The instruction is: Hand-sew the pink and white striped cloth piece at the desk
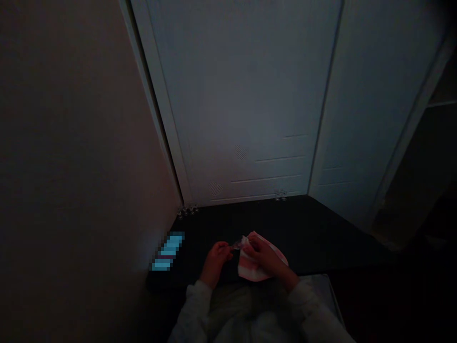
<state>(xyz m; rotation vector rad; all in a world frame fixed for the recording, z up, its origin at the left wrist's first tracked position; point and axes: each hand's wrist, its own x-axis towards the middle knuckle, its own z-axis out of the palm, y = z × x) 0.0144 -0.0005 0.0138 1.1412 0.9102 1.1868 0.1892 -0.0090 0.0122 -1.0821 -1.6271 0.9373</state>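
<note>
Two hands pinching: left hand [216,257] on a small clear piece [236,245], right hand [264,256] at three o'clock gripping soft, light striped cloth [250,272], probably best held by its edge.

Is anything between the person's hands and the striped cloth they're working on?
Nothing visible. The right hand already grips the pink-and-white striped cloth, and the left hand pinches a small object at the cloth's edge; the dim light hides what it is.
</note>
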